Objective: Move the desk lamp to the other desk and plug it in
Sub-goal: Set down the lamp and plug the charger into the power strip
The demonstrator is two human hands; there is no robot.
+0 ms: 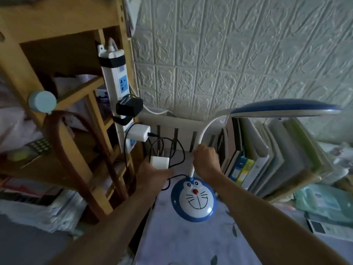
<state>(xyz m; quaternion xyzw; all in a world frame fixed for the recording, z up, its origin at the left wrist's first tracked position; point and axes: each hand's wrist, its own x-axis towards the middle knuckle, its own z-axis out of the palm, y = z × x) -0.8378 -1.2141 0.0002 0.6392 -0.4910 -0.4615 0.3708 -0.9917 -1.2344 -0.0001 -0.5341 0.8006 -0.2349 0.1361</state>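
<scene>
The right hand (205,160) is closed around the white bendable neck (207,129) of the desk lamp, low on the neck and a little above the base. The left hand (152,174) holds a small white plug adapter (160,162) between thumb and fingers, with its metal pins pointing up. A thin black cable (176,155) goes in loops from this adapter, behind the hands, and down to the back of the lamp base.

The desk lamp (193,199) has a round blue base with a white cartoon cat face and a red nose on it. The base is over the tabletop (181,241), near its back edge and toward the left side; I cannot tell if it rests there or is lifted a little. The neck bends to the right and carries a long flat blue head (286,109) above a row of books (267,155). These books stand against the wall at the back right part of the tabletop.

A white power strip (119,88) is fixed upright on the side of a wooden shelf (63,22), beside the left edge of the tabletop. A black adapter (129,107) and a white charger (138,132) are plugged into it.
</scene>
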